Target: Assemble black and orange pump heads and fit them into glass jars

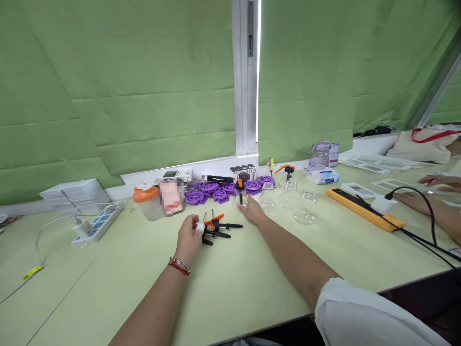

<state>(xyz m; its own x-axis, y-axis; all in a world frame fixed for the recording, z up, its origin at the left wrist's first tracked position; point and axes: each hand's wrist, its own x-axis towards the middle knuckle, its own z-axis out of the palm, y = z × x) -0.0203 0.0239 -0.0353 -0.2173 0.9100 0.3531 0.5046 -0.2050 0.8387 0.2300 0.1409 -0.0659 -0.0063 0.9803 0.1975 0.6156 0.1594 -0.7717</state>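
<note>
A white power strip (94,226) lies at left; purple discs (216,191) sit centre; a yellow power strip (363,209) lies at right.

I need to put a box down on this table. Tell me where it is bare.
Bare: the near tabletop left of the left hand, up to the power strip; also the near edge between the right forearm and the yellow bar. Crowded: the back strip with purple discs, glass jars and black pump parts.
</note>
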